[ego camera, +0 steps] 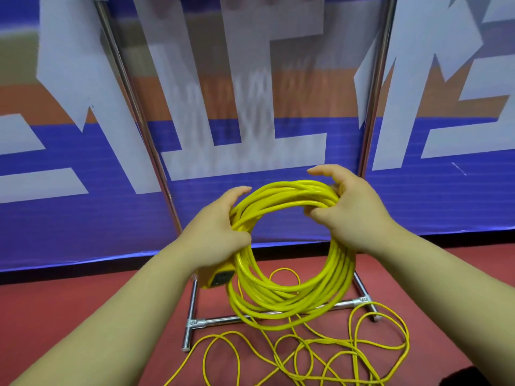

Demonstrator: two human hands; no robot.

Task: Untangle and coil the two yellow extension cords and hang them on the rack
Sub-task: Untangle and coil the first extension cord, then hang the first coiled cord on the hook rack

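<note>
- Red floor nearest us carries the loose cord, which lies uncoiled in thin overlapping loops. If we step forward, a foot may catch a loop and pull the crossings into a knot.
- Several of these loops lie over and beside the rack base bar. If we draw the cord up from here, it may snag on the bar's end joints.
- We hold the coiled cord in the air above that bar.
  - The left hand has its fingers wrapped round the coil's left side. The socket block hangs just below it.
  - The right hand has its thumb and fingers closed on the upper right of the bundle, with the forefinger lifted clear.
  - Nothing binds the turns. If either grip slackens, the weight of the block may drag the turns out of the bundle.
- We cannot tell whether a tail of the coil runs down into the floor loops. If one does, raising the coil would drag the tangle with it.
- The rack uprights stand beyond the hands, in front of the banner, and their top rail is out of view. If we hang the coil by only a few turns, the rest may slump and unwind.
</note>
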